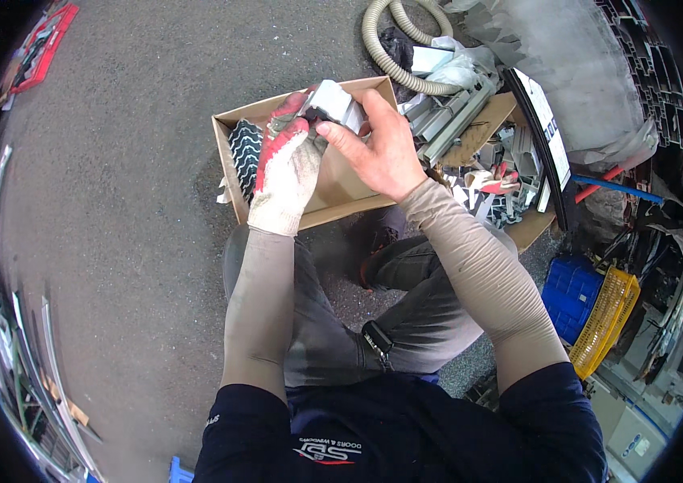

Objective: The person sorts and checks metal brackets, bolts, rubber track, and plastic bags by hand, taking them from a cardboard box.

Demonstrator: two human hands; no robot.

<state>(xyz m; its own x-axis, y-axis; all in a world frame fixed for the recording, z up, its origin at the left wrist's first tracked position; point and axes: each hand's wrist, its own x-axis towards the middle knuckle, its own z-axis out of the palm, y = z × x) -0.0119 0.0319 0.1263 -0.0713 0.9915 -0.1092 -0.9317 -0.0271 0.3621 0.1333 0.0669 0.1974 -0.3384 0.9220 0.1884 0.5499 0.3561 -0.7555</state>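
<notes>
A short white and silver block-shaped piece with a dark end (330,100) is held between my two hands over the box. My left hand (287,165), in a white work glove with red coating, grips its left side. My bare right hand (386,153) closes on its right side, with the thumb near the dark end. Below lies an open cardboard box (341,212). Dark zigzag-edged pieces (245,153) stand in rows at its left end. My hands hide part of the box's inside and much of the held piece.
To the right lie metal profiles (458,121), a ribbed hose (371,36), a spare red and white glove (496,179) and blue (568,298) and yellow crates (605,322). Long metal strips (56,386) lie at the left. A red tray (50,48) is at the far left.
</notes>
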